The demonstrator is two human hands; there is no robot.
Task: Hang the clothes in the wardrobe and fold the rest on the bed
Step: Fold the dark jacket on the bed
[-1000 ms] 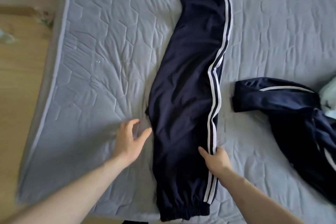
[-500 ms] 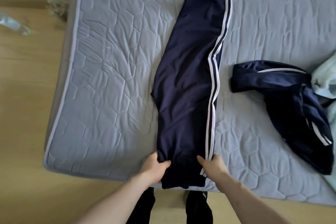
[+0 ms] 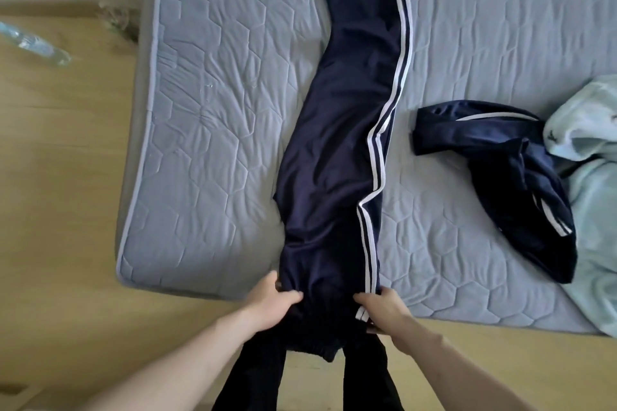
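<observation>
Since half a second ago both hands have stayed at the cuffs while the trousers' (image 3: 337, 150) hem now hangs past the mattress's (image 3: 207, 130) near edge. From my remote seat I see my left hand (image 3: 268, 299) pinching the left cuff, fingers curled; my right hand (image 3: 384, 309) seems to grip the striped side, fingers partly hidden. A navy jacket (image 3: 521, 183) lies crumpled toward the right edge, touching a pale blue garment (image 3: 591, 197).

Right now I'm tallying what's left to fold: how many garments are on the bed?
3: navy track pants stretched down the middle, a crumpled navy jacket to their right, and a pale green garment at the right edge. More may lie outside the view.
</observation>
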